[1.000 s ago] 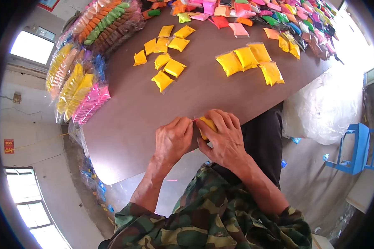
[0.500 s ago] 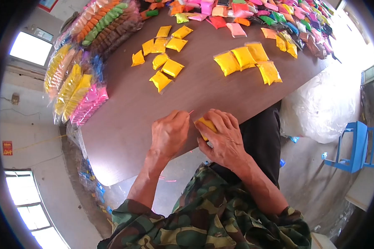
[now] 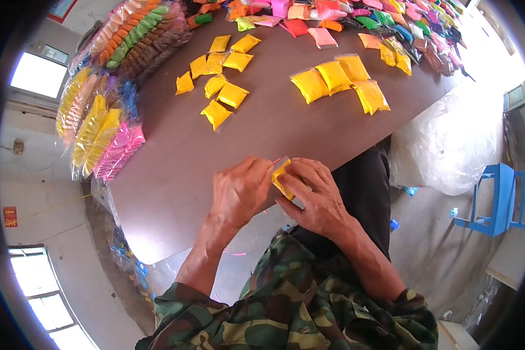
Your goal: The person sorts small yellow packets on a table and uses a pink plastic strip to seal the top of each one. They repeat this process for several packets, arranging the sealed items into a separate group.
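Note:
My right hand (image 3: 314, 189) is closed round a small yellow packet (image 3: 282, 178), whose clear plastic edge points up and away from me. Beside it my left hand (image 3: 242, 188) is closed in a pinch, and a thin red strip (image 3: 276, 161) pokes out from its fingertips. The strip's tip is right at the packet's clear edge. Both hands are over the near edge of the brown table (image 3: 175, 157). Farther out lie a loose group of yellow packets (image 3: 233, 94) and a tighter group of larger yellow packets (image 3: 333, 77).
A heap of many-coloured packets (image 3: 326, 14) covers the table's far side. Clear bags of sorted packets (image 3: 102, 131) are stacked at the left edge. To the right are a large clear plastic bag (image 3: 449, 146) and a blue stool (image 3: 496, 198). Pink scraps (image 3: 237, 254) lie on the floor.
The packet in my right hand has turned, so more of its yellow face and clear edge shows. My left hand's red strip now meets that edge. The view has shifted slightly.

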### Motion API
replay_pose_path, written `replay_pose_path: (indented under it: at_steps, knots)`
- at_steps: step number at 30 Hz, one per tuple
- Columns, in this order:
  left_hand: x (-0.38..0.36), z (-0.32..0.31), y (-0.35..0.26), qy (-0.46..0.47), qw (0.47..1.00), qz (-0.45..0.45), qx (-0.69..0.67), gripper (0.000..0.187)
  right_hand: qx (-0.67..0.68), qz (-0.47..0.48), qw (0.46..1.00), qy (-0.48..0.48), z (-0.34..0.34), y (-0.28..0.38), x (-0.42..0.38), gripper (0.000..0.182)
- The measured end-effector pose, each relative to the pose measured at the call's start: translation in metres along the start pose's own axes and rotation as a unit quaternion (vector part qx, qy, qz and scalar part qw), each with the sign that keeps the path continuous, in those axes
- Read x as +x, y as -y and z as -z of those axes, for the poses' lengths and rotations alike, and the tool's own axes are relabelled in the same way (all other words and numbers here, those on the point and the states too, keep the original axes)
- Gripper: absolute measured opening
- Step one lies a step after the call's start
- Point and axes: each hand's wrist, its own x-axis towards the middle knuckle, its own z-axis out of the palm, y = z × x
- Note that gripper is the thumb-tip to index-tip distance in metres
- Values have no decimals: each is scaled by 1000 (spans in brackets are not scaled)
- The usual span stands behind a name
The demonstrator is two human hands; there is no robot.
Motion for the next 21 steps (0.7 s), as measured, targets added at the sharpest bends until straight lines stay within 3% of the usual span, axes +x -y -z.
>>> replay_pose_path:
  at_steps: [9,21]
  knots:
    - [10,-14,4,44,998,-18,39,6,-25,14,1000,-1,3,0,1,43]
    - [23,-20,8,13,1000,-12,-2,6,-21,14,999,-28,3,-1,0,42]
